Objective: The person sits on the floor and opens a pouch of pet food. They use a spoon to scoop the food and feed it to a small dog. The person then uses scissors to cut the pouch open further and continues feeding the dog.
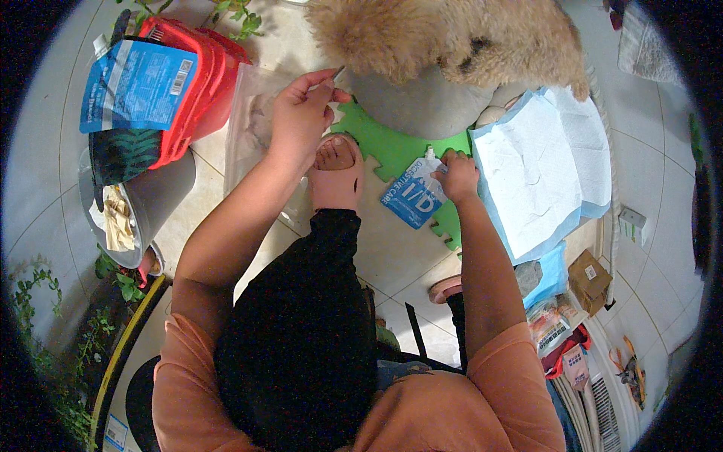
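Note:
My left hand point(308, 107) is raised above my slippered foot, its fingers closed on a small, thin, dark object point(338, 72) that I cannot identify. In my right hand point(458, 176) is the edge of a blue and white spouted pouch point(414, 195), whose white cap points away from me. The pouch is over a green foam puzzle mat point(390, 141). Beyond both hands, a curly tan dog point(452, 34) lies on a round grey cushion point(418, 107). Another blue spouted pouch point(138, 85) rests on red plastic baskets point(212, 85) at the upper left.
White and blue absorbent pads point(536, 175) lie right of my right hand. A clear plastic bag point(248, 124) is beside my left wrist. A grey bin point(169, 186) with crumpled paper stands at left. A cardboard box point(589, 281) and packages are at right; plants line the left edge.

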Demonstrator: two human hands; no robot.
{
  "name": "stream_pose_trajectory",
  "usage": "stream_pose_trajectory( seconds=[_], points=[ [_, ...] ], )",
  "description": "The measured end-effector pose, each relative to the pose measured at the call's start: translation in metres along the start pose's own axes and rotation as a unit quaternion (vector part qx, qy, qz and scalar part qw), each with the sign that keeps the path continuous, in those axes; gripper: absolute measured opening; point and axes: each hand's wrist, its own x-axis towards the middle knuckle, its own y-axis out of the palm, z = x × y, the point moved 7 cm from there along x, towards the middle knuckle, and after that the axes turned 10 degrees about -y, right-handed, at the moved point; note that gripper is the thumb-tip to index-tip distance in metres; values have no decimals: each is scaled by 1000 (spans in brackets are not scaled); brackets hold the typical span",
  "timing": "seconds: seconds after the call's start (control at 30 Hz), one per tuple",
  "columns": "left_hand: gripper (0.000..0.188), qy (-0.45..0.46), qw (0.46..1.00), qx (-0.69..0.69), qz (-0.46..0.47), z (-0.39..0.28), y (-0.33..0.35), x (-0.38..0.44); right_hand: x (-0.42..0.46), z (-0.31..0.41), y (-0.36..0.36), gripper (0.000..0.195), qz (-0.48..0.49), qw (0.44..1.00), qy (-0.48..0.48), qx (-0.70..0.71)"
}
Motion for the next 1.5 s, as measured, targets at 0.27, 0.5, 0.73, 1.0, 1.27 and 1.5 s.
stream_pose_trajectory(
  seconds=[0.27, 0.5, 0.73, 1.0, 1.27, 1.5],
  points=[
    [23, -1, 1000, 17, -7, 2, 0, 2, 1, -1, 2, 38, 0, 1000, 3, 2],
    [22, 7, 1000, 18, -5, 1, -1, 2, 1, 0, 1, 37, 3, 1000, 0, -4],
    [21, 4, 1000, 1, -5, 1, -1, 2, 1, 0, 0, 38, 4, 1000, 3, -3],
    [23, -1, 1000, -2, -10, 2, -1, 1, 2, -1, 1, 38, -1, 1000, -2, -5],
    [22, -2, 1000, 3, -9, 2, -1, 2, 1, 0, 0, 37, -6, 1000, -2, -3],
    [20, 10, 1000, 7, -1, 0, 0, 2, 1, 0, 0, 37, 3, 1000, 3, -3]
  ],
)
